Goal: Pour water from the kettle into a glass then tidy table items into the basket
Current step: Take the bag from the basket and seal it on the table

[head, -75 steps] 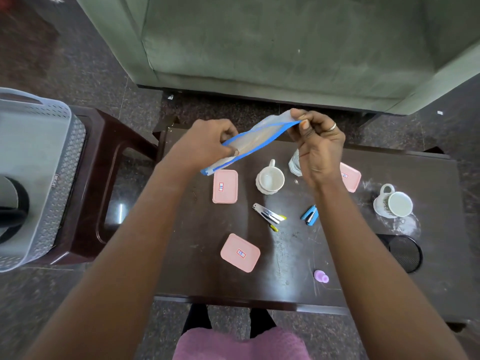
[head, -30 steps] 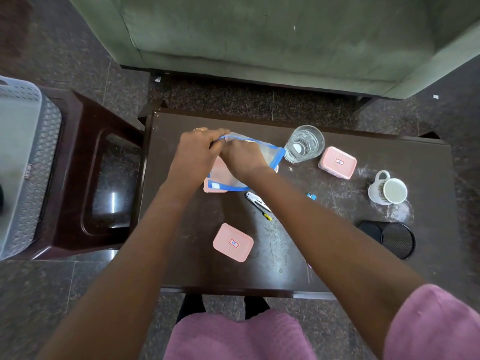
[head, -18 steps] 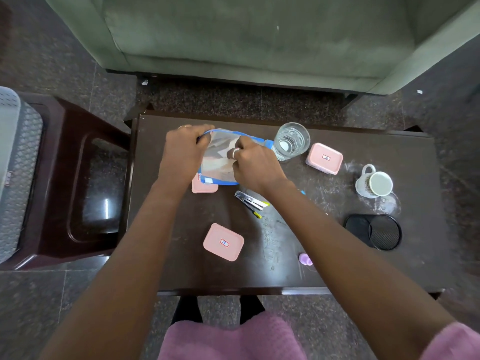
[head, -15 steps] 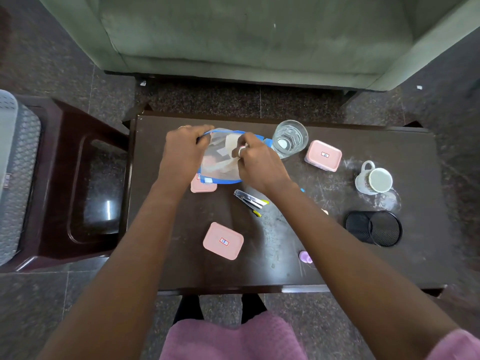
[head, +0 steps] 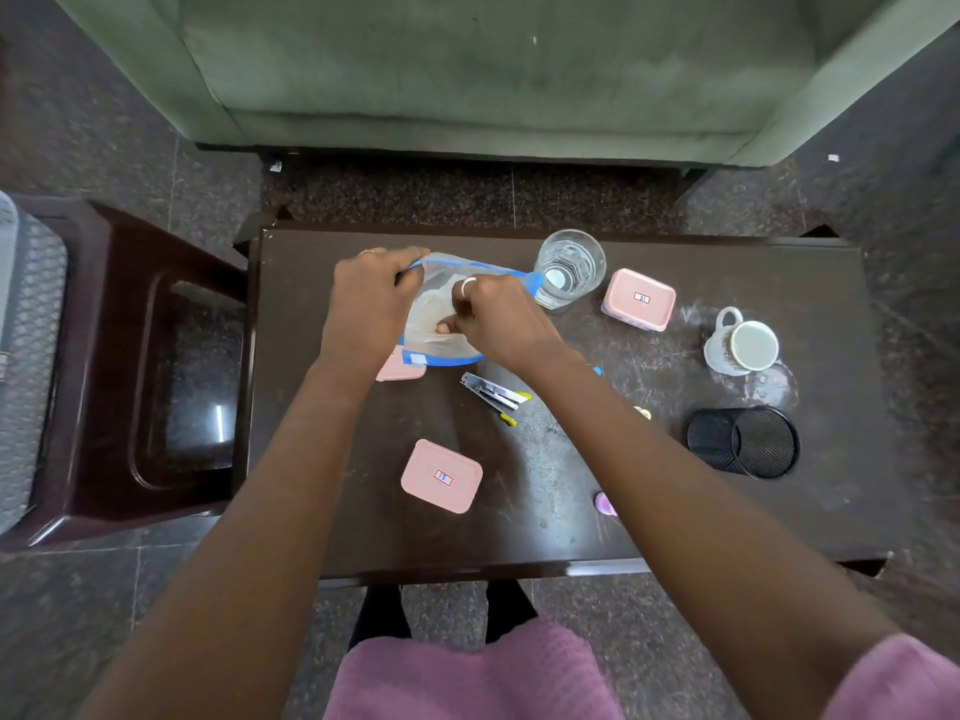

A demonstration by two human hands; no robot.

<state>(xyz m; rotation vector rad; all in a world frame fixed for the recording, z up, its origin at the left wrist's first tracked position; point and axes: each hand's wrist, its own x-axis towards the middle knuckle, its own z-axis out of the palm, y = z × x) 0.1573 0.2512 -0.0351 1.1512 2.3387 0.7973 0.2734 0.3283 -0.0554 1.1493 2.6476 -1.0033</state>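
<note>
A clear pouch with blue edging sits over the far left of the dark table. My left hand grips its left rim. My right hand holds the near rim, with fingers reaching inside the pouch mouth. A glass of water stands just right of the pouch. The grey basket shows only at the left edge, on a dark stool. The kettle is out of sight.
On the table lie three pink lidded boxes, a stapler, a white cup, a black mesh pen holder on its side and a small purple item. A green sofa stands behind.
The pouch came down from mid-air onto the table over the white cup that stood there. My right hand moved from the pouch's end to its mouth, fingers now inside.
</note>
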